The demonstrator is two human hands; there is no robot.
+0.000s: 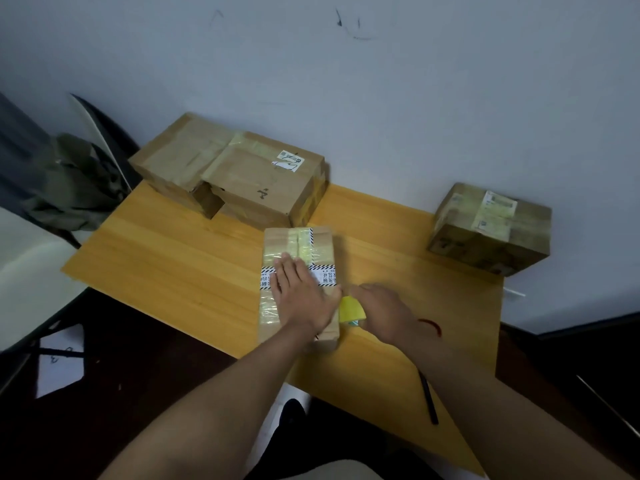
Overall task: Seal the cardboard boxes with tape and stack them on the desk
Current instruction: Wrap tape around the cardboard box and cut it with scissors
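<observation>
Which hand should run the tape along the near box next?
Probably the right hand: it already grips the yellow tape roll at the near box's right edge, while the left hand lies flat on top, steadying it.

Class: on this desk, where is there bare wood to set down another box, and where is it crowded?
Free: the left part of the desk, between the box stack and near edge; also between the narrow box and the right box. Crowded: around both hands, tape roll, pen.
</observation>
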